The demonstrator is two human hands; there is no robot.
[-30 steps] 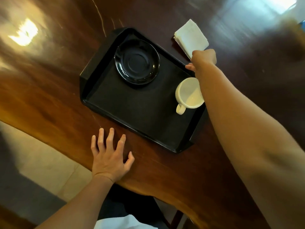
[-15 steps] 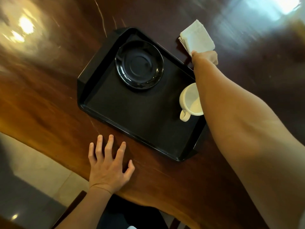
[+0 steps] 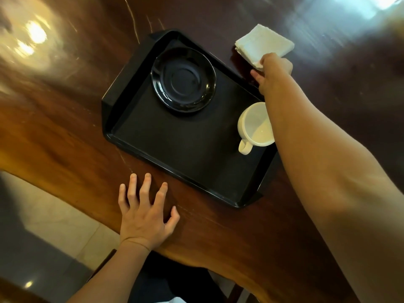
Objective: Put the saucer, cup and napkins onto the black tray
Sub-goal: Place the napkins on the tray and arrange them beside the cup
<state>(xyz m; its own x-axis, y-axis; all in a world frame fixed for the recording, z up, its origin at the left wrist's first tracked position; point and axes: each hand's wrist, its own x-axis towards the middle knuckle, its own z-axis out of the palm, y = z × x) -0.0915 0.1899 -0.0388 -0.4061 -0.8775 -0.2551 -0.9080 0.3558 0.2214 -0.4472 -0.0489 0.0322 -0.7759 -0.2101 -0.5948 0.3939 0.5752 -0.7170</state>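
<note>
The napkins (image 3: 264, 45), a folded white stack, are lying on the table (image 3: 65, 119) just beyond the far right edge of the black tray (image 3: 175, 149), not yet on it. The right hand (image 3: 273, 73) is closing on the stack's near corner, fingers pinching it. The saucer (image 3: 183, 78), black and glossy, is sitting in the tray's far part. The cup (image 3: 254, 125), white and upright with its handle pointing near, is standing on the tray's right side, partly hidden by the right forearm. The left hand (image 3: 144, 215) is resting open, fingers spread, flat on the table near the tray's near edge.
</note>
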